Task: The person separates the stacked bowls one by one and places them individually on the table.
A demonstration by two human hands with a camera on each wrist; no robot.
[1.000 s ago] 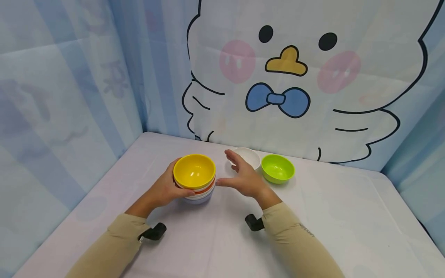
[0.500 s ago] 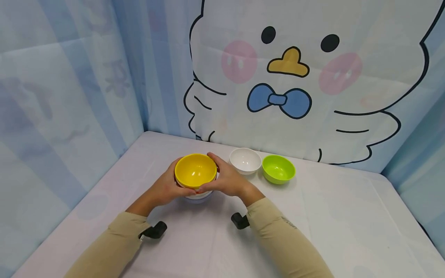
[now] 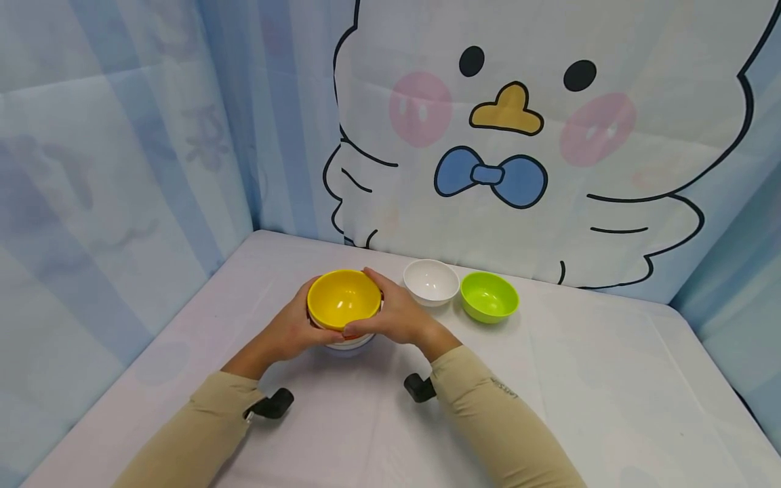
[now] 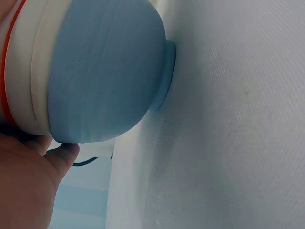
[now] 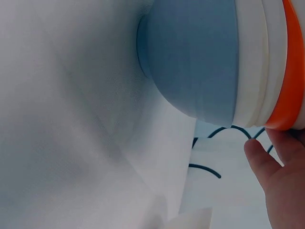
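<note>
A stack of nested bowls is held between both hands in the head view, a yellow bowl (image 3: 344, 298) on top. Below it come white rims and an orange bowl (image 5: 290, 81); at the bottom is a blue bowl (image 4: 107, 67), its foot against the white tablecloth in the left wrist view. My left hand (image 3: 289, 331) grips the stack's left side, thumb across the front. On the opposite side my right hand (image 3: 403, 315) grips it, its thumb tip meeting the left thumb just under the yellow rim. The far fingers are largely hidden behind the bowls in the head view.
Behind and right of the stack, a white bowl (image 3: 430, 282) stands beside a green bowl (image 3: 489, 297). A cartoon-printed curtain (image 3: 488, 230) rises along the back edge of the cloth-covered table (image 3: 586, 379), and another curtain (image 3: 122, 203) borders its left side.
My right hand has moved left from open air near the white bowl and taken hold of the stack. The left hand keeps its grip, and the stack stays in about the same place.
</note>
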